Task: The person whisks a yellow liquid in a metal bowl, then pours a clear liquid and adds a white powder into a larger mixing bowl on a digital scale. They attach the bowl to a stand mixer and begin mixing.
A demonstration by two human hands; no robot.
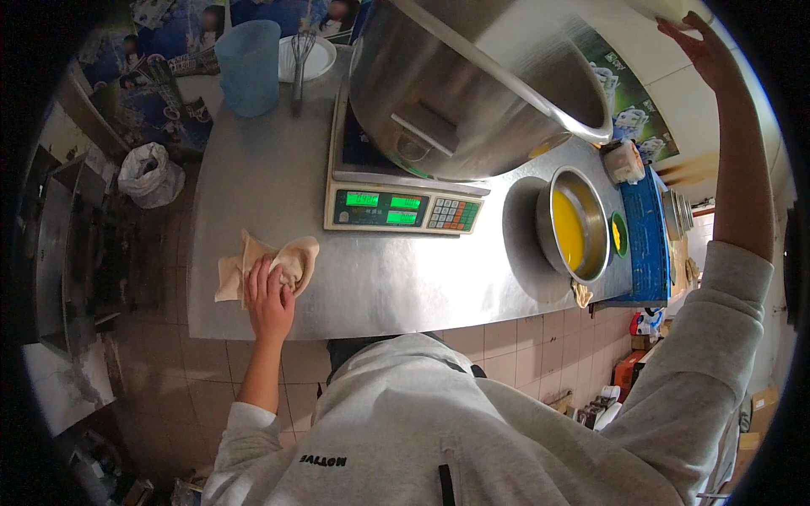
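Observation:
My left hand (271, 294) rests on a crumpled beige cloth (231, 278) near the front left of the steel table (392, 278); how firmly the fingers grip it does not show. Raised at the upper right, my right hand (696, 47) touches the underside of a pale, rounded object (664, 7) cut off by the picture's rim. Between the hands, a large steel mixing bowl (436, 82) stands tilted on a digital scale (405, 212) with lit green displays. Right of the scale is a steel bowl (593, 221) with yellow liquid in it.
A blue plastic jug (250, 69), a wire whisk (299, 69) and a white plate (323, 58) are at the back left. A small green bowl (619, 235) and a blue crate (645, 240) lie at the right. A white bag (150, 177) stands on the floor to the left.

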